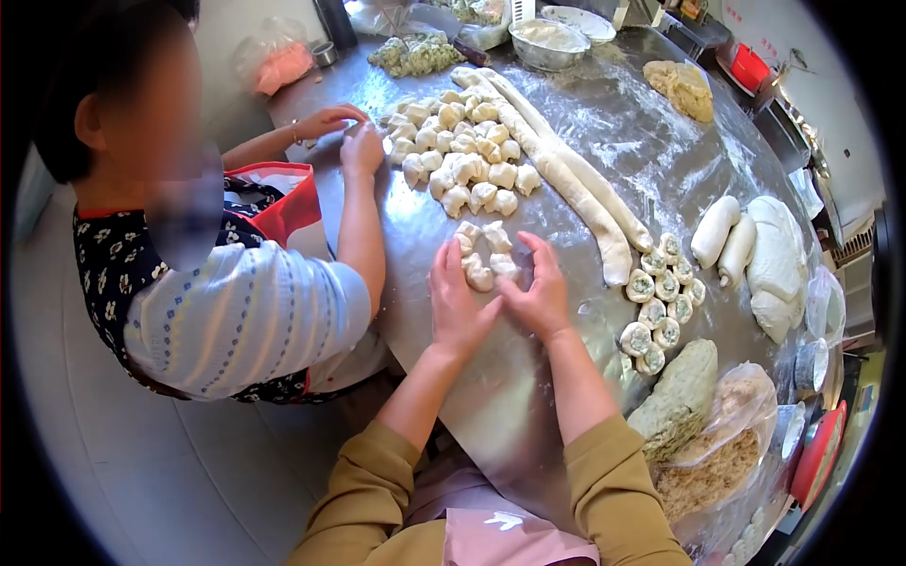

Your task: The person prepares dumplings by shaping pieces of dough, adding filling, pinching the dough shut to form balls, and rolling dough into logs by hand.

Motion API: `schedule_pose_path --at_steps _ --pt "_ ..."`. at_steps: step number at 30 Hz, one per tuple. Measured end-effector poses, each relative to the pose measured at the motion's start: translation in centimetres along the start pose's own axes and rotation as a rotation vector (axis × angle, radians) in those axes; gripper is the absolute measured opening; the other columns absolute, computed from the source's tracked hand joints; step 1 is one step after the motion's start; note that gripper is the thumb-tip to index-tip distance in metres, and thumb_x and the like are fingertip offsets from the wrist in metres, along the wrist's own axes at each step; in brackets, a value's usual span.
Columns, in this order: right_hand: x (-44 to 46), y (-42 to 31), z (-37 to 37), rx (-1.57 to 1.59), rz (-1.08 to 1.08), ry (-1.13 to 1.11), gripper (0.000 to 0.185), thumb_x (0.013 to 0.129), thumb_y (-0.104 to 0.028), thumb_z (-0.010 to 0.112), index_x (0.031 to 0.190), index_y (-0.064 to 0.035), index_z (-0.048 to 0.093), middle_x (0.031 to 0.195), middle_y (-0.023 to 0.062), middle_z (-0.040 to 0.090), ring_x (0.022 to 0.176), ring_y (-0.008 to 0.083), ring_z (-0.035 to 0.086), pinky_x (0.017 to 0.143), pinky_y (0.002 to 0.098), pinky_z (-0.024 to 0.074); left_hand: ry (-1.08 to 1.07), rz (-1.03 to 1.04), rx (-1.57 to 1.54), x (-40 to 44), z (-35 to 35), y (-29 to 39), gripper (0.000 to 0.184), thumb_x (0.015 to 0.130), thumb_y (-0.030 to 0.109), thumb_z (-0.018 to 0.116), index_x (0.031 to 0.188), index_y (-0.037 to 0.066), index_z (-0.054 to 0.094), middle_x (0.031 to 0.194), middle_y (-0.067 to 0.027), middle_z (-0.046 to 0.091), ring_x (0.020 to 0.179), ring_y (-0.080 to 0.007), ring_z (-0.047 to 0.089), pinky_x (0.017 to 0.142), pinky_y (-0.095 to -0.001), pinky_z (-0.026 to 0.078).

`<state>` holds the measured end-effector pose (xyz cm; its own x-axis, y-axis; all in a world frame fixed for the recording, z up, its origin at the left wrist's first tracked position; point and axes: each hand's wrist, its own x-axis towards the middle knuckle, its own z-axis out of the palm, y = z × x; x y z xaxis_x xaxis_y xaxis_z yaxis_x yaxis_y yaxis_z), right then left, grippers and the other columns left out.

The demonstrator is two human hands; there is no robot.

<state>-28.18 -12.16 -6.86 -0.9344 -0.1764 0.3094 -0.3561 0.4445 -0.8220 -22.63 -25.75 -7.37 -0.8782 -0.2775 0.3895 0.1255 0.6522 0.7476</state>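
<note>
My left hand (458, 307) and my right hand (540, 297) rest on the metal table, curved around a small group of pale dough pieces (480, 276). Both hands are open, thumbs stretched toward each other and nearly meeting in front of the pieces. The left fingers lie against the left side of the group; the right palm is beside its right side. Just beyond is a larger heap of dough pieces (462, 151). Two long dough rolls (566, 179) run diagonally to the right of it. Right of my hand stand cut rolls with green filling (666, 292).
A co-worker (245, 302) stands at the left, hands (344, 132) by the heap. Thick dough pieces (776, 264) and a green-flecked dough lump (675, 396) lie right, near a bag of brown crumbly filling (708, 467). A metal bowl (549, 45) and green filling (415, 57) sit at the back.
</note>
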Motion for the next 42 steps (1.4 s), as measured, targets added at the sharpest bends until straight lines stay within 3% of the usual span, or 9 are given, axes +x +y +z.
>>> schedule_pose_path --at_steps 6,12,22,26,27,31,35,38,42 --pt "-4.9 -1.5 -1.2 -0.085 0.006 0.061 0.062 0.073 -0.015 0.075 0.129 -0.0028 0.051 0.125 0.0168 0.056 0.117 0.0337 0.055 0.101 0.039 0.0439 -0.024 -0.006 0.023 -2.6 -0.6 0.4 0.103 0.066 0.017 0.084 0.148 0.001 0.024 0.141 -0.026 0.034 0.128 -0.0439 0.039 0.108 -0.0502 0.033" --pt "-16.1 -4.7 -4.6 -0.28 -0.049 -0.004 0.056 0.073 -0.013 0.075 0.124 -0.0047 0.054 0.122 0.0179 0.058 0.116 0.0364 0.055 0.099 0.0421 0.0463 -0.106 0.021 0.084 -6.0 -2.2 1.8 0.094 0.072 0.021 0.081 0.146 0.0 0.027 0.141 -0.0278 0.035 0.128 -0.0453 0.038 0.108 -0.0502 0.033" --pt "-31.4 -8.1 -11.9 -0.348 0.187 0.163 0.037 0.074 -0.01 0.073 0.109 -0.0055 0.063 0.111 0.0136 0.064 0.108 0.0335 0.06 0.096 0.0426 0.049 -0.122 0.104 0.283 -4.5 -2.7 4.0 0.094 0.072 0.036 0.082 0.146 0.006 0.034 0.148 -0.027 0.029 0.135 -0.0498 0.028 0.11 -0.0562 0.026" --pt "-32.3 -8.5 -12.4 -0.372 0.212 0.25 0.034 0.074 -0.009 0.072 0.106 -0.0043 0.063 0.108 0.0142 0.064 0.105 0.0341 0.061 0.094 0.0425 0.0499 -0.067 0.183 0.458 1.3 -0.4 4.2 0.092 0.075 0.05 0.076 0.147 0.009 0.037 0.154 -0.0245 0.023 0.141 -0.0509 0.02 0.112 -0.0592 0.02" --pt "-32.1 -8.5 -12.4 -0.37 0.204 0.256 0.032 0.074 -0.009 0.072 0.105 -0.0043 0.063 0.107 0.014 0.064 0.104 0.0339 0.061 0.093 0.0424 0.0502 -0.088 0.168 0.52 2.3 0.3 3.8 0.09 0.078 0.057 0.069 0.148 0.01 0.037 0.156 -0.0225 0.022 0.143 -0.0485 0.017 0.113 -0.0584 0.019" --pt "-31.8 -9.2 -12.5 -0.371 0.207 0.296 0.029 0.075 -0.008 0.071 0.103 -0.005 0.065 0.103 0.0131 0.066 0.101 0.0331 0.063 0.091 0.042 0.0515 -0.121 0.101 0.641 4.4 1.8 3.9 0.09 0.083 0.064 0.058 0.149 0.008 0.034 0.156 -0.0208 0.024 0.146 -0.0404 0.018 0.114 -0.0576 0.018" --pt "-31.7 -9.1 -12.6 -0.356 0.23 0.333 0.024 0.075 -0.008 0.072 0.099 -0.0063 0.066 0.099 0.0116 0.067 0.097 0.0313 0.065 0.088 0.0405 0.0528 -0.352 -0.07 0.726 5.1 3.2 3.1 0.09 0.085 0.067 0.053 0.15 0.008 0.032 0.155 -0.021 0.03 0.144 -0.0382 0.025 0.114 -0.0559 0.021" --pt "-31.5 -9.2 -12.9 -0.356 0.204 0.348 0.024 0.074 -0.007 0.073 0.097 -0.0073 0.066 0.097 0.0122 0.067 0.094 0.0308 0.066 0.085 0.0398 0.0537 -0.207 0.013 0.664 4.7 3.5 2.9 0.089 0.085 0.063 0.055 0.15 0.008 0.031 0.155 -0.0201 0.03 0.143 -0.0385 0.028 0.112 -0.0562 0.025" --pt "-31.7 -9.1 -13.1 -0.331 0.186 0.355 0.023 0.075 -0.009 0.074 0.097 -0.0066 0.067 0.098 0.0103 0.068 0.096 0.0301 0.065 0.086 0.0393 0.0537 -0.325 -0.012 0.78 4.0 3.4 3.3 0.087 0.086 0.062 0.055 0.151 0.009 0.031 0.153 -0.02 0.034 0.144 -0.0388 0.026 0.112 -0.0564 0.023"
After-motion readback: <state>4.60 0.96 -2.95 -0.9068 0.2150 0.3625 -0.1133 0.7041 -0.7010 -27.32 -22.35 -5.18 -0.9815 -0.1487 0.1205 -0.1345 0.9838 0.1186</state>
